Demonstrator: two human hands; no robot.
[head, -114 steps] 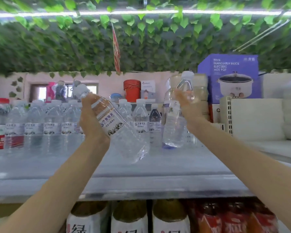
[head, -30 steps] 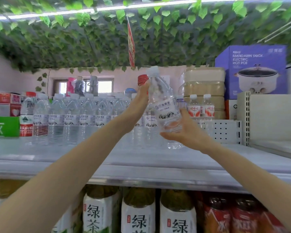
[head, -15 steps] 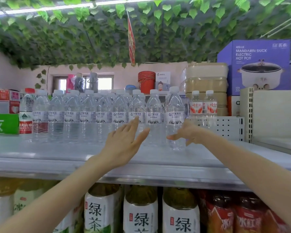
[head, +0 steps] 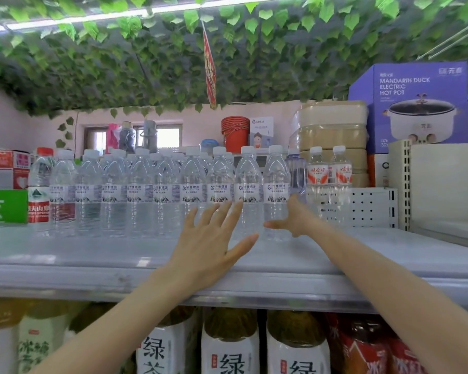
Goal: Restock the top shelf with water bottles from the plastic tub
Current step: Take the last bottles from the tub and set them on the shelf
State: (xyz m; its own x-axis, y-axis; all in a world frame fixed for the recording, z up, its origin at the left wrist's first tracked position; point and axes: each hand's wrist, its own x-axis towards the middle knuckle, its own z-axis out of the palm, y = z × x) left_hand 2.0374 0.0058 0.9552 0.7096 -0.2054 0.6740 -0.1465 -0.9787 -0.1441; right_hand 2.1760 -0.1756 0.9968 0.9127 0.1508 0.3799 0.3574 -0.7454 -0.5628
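A row of clear water bottles (head: 168,190) with white caps and white labels stands upright along the grey top shelf (head: 92,265). The two rightmost bottles (head: 274,184) stand at the row's right end. My left hand (head: 211,244) is spread flat with fingers apart, just in front of the bottles, holding nothing. My right hand (head: 295,220) is open beside the rightmost bottle, thumb reaching toward its lower part. The plastic tub is out of view.
Two red-labelled bottles (head: 327,174) and a perforated white divider (head: 370,206) stand to the right. A purple hot pot box (head: 411,103) sits above. A green box (head: 3,206) is at the left. Tea bottles (head: 230,346) fill the lower shelf. Leafy vines hang overhead.
One second ago both hands held a bottle above the shelf; it now stands in the row. Both hands have let go and stay open near the bottles.
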